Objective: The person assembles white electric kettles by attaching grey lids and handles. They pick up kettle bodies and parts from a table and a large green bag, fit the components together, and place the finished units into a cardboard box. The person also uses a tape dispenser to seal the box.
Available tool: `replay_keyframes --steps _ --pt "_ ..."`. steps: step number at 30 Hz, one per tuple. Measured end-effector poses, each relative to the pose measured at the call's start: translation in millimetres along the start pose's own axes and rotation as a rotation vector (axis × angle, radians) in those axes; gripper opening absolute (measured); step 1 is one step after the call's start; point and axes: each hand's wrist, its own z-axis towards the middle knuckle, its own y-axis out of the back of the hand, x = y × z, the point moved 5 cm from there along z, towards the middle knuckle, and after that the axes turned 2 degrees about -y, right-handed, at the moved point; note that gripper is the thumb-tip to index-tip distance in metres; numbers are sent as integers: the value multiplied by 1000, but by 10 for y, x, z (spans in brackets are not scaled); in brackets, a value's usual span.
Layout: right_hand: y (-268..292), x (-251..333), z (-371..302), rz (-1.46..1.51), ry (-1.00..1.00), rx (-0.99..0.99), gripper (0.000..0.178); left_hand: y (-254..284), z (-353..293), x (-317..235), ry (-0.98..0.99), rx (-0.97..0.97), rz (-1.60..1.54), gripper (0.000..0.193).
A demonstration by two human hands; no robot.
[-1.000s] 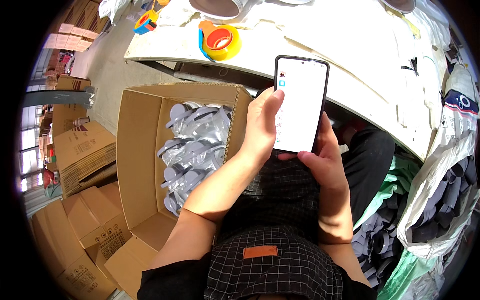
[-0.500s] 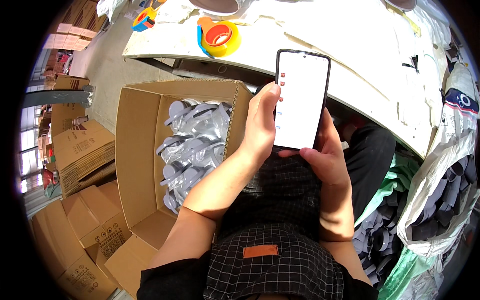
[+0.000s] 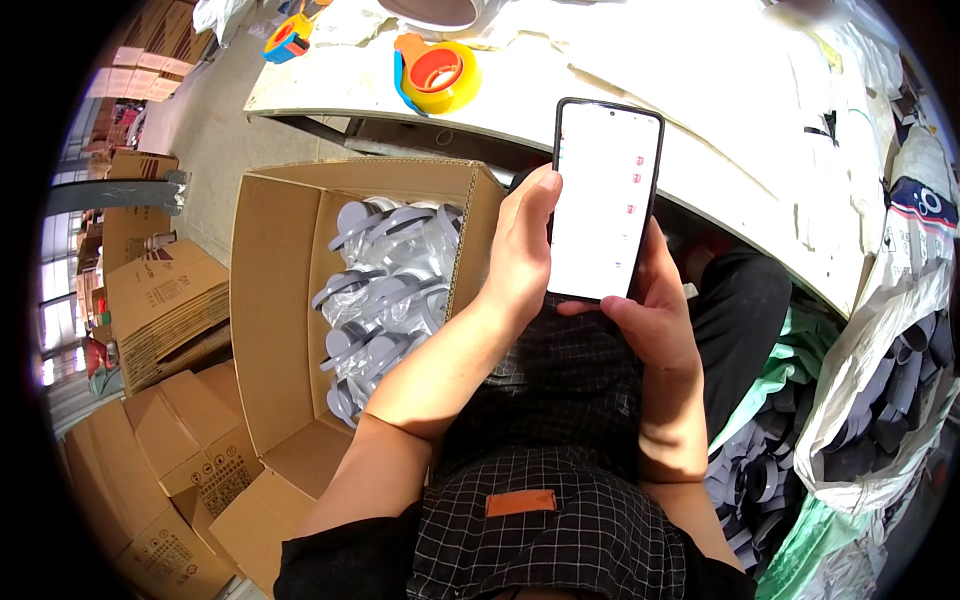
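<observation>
A smartphone [image 3: 603,205] with a black rim and a bright white screen stands upright between my two hands, above my lap. My left hand [image 3: 524,240] grips its left edge, with the thumb along the side. My right hand [image 3: 655,310] holds the lower right corner, and its thumb lies by the bottom edge. The fingers behind the phone are hidden. Left of my left forearm is an open cardboard box [image 3: 275,300] holding several clear-wrapped pieces with grey round lids [image 3: 385,290].
A white worktable [image 3: 350,90] spans the far side, bearing a yellow-and-orange tape dispenser [image 3: 437,78] and a smaller tape dispenser [image 3: 288,40]. Flattened cartons [image 3: 170,300] are stacked at left. At right, an open white sack [image 3: 835,430] holds dark grey plastic parts [image 3: 765,480].
The phone's screen content has changed, with small red marks now on its right side instead of its left. My hands have hardly moved.
</observation>
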Motion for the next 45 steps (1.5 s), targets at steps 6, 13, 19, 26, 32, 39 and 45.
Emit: replay_keyframes --steps 6,13,19,26,32,39,45 --pt "-1 -6 3 -5 -2 4 89 30 1 23 -3 26 3 49" --pt "-12 9 -7 -11 -12 -16 90 -9 -13 -26 -4 36 11 51" --pt "-9 -8 -9 -3 -13 -14 90 -3 -19 -42 7 41 -25 44" --pt "-3 -57 -20 -63 -3 14 88 29 8 9 21 -2 49 38" --pt "-15 -41 -8 -48 15 36 88 24 -28 -47 7 -7 -12 45" --pt "-26 -3 6 -33 -9 13 91 56 1 24 3 4 12 47" --pt "-21 0 10 -17 -13 0 91 25 9 9 -9 -23 9 44"
